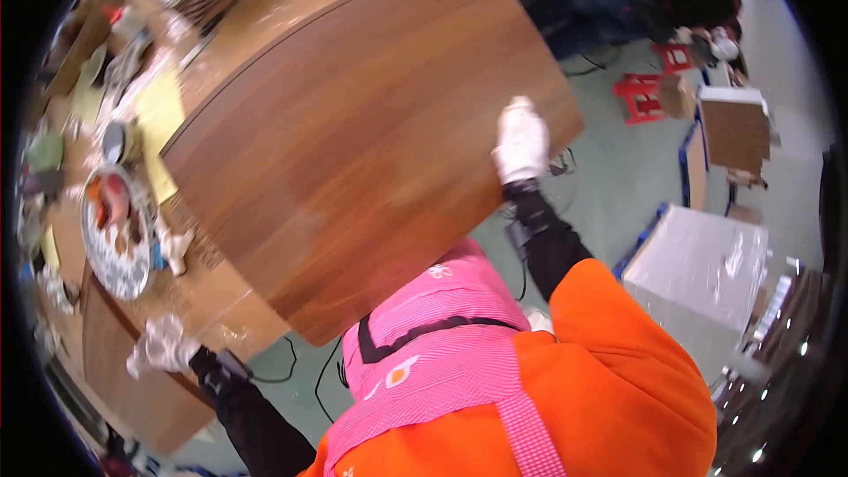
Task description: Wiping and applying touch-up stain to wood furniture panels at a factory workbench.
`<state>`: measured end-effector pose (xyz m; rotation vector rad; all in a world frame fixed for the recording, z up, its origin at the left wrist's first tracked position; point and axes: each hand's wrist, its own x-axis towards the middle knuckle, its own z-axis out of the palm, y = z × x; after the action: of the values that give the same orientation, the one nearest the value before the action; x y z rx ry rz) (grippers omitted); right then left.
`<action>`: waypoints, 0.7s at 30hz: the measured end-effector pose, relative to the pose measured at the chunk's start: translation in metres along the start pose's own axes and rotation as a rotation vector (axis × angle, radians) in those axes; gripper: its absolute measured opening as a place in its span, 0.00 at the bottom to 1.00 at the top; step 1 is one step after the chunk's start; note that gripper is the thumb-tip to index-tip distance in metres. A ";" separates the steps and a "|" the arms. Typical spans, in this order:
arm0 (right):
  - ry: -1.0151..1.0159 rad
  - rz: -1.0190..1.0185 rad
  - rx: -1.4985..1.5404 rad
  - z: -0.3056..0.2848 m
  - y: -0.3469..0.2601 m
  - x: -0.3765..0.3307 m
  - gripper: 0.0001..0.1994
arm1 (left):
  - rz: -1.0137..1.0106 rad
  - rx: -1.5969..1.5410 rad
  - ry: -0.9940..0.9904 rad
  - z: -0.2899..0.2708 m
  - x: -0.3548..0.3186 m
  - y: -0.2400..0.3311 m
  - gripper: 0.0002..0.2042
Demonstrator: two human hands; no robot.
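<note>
A large dark brown wooden panel [353,141] lies tilted over a lighter wooden table [221,300]. My right hand [521,143], in a white glove, grips the panel's right edge near its far corner. My left hand [162,344], also in a white glove, sits at the near edge of the lighter table, left of the panel's near corner. Its fingers look curled, but I cannot make out whether they hold anything. Orange sleeves and a pink apron fill the lower middle of the view.
A round metal tray [115,234] with red items, a yellow sheet [161,115] and small clutter crowd the table's left side. On the green floor to the right stand red stools [641,97], a cardboard box [735,131] and a plastic-wrapped white block [707,278]. Cables trail beneath.
</note>
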<state>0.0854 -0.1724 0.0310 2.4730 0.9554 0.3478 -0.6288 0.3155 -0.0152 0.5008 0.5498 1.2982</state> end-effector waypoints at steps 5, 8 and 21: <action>-0.242 -0.321 0.764 -0.112 -0.033 -0.040 0.15 | -0.769 -0.863 -1.002 0.155 -0.026 -0.112 0.22; 0.570 -0.434 1.101 -0.055 -0.015 -0.059 0.07 | -0.892 -0.882 -0.778 0.213 -0.101 -0.163 0.35; 0.170 0.371 1.015 0.178 0.207 0.019 0.18 | -0.564 1.121 -0.629 0.461 -0.363 -0.414 0.29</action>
<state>0.2858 -0.3527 -0.0162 3.6193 0.8473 0.2088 -0.0892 -0.1403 0.1155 1.4838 0.7722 0.1486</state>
